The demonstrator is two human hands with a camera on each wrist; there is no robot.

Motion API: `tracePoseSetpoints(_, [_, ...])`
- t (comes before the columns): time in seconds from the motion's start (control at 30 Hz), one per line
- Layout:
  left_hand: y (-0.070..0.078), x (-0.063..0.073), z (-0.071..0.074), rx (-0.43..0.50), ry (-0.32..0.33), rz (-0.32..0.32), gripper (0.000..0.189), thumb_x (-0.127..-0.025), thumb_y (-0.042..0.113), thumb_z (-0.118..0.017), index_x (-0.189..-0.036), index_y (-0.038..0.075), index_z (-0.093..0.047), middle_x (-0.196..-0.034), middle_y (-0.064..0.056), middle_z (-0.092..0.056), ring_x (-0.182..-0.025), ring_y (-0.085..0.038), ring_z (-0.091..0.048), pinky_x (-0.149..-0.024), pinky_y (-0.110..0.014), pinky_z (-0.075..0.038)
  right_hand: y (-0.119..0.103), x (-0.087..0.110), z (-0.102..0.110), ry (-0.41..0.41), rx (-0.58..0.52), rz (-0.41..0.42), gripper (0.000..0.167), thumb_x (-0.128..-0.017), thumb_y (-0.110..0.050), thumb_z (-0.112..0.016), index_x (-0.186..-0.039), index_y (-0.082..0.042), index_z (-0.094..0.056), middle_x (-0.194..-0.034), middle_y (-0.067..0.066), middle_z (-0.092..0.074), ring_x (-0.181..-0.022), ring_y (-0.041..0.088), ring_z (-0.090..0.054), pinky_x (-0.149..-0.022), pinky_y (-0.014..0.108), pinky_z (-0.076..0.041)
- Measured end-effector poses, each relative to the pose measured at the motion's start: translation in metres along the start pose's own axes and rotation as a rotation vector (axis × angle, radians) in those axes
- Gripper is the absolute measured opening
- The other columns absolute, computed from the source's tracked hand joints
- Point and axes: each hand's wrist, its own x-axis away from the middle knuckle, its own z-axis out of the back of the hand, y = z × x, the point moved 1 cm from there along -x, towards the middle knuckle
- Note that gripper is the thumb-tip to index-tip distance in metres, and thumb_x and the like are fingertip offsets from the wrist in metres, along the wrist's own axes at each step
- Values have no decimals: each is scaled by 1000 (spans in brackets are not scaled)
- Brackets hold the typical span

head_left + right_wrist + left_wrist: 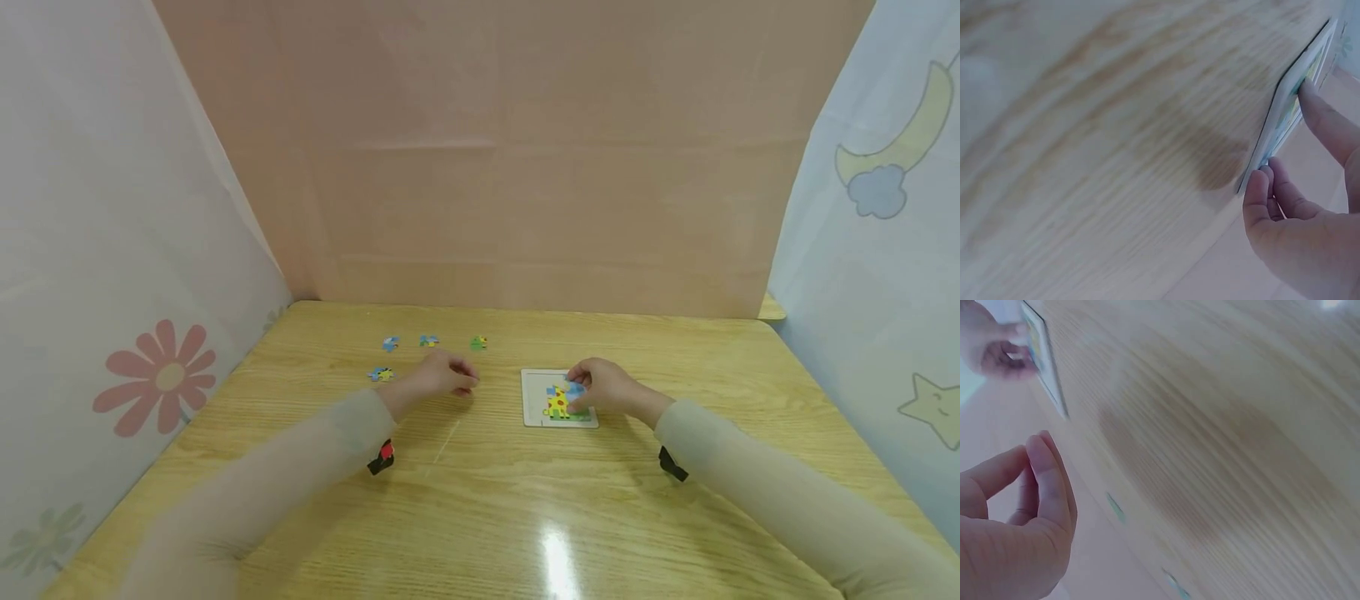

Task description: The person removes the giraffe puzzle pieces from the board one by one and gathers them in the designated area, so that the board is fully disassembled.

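Observation:
A square white puzzle tray (532, 400) lies on the table, partly filled with pieces forming a yellow giraffe (557, 405) on blue and green. My right hand (607, 386) reaches over its right side. In the right wrist view the thumb (1319, 115) touches the puzzle surface, while the fingertips sit by the tray's edge; part of the picture is hidden under this hand. Left of the tray, my left hand (447, 374) hovers over the table. Its thumb and fingers (1047, 481) curl together at the tips, and nothing shows between them.
Loose puzzle pieces lie beyond and left of my left hand: a green-yellow one (478, 342), a blue-green one (429, 341), a blue-white one (391, 343) and a blue-yellow one (381, 374). A pinkish-tan backdrop (495, 167) stands behind the wooden table (480, 500), with patterned cloth at both sides.

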Motion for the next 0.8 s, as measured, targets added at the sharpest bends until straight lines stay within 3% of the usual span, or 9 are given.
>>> tracePoseSetpoints(0.2, [18,-9,-31,62,-72,-21,10,-90,0,-65,-100,-4,-67,-99,-12,-67,-84,-20,-68,-82,-33,-60,-2,1,2,-6,-25,0,52,-76,-14,-84,-118,3,-58,-104,12,-55,-91,23,-46,-79,32,-43])
tracePoseSetpoints(0.4, [33,-12,-46,72,-70,-7,14,-90,0,-65,-103,-6,-67,-102,-14,-67,-83,-18,-68,-83,-33,-59,-3,1,5,-7,-15,-4,53,-76,-14,-83,-119,2,-58,-106,12,-54,-93,23,-46,-80,32,-43])
tracePoseSetpoints(0.67, [37,-23,-64,-58,-68,5,25,-88,9,-71,-111,0,-68,-98,-6,-67,-85,-13,-60,-77,-25,-54,-2,1,7,-2,-8,-34,57,-75,-17,-84,-121,2,-56,-109,13,-55,-97,24,-48,-85,36,-45])
tracePoseSetpoints(0.8, [39,-30,-73,-121,-67,32,33,-86,14,-74,-115,3,-65,-100,-3,-65,-91,-14,-57,-83,-28,-52,-1,3,6,-9,-14,-45,56,-75,-19,-84,-120,1,-56,-109,12,-55,-98,24,-48,-85,37,-46])
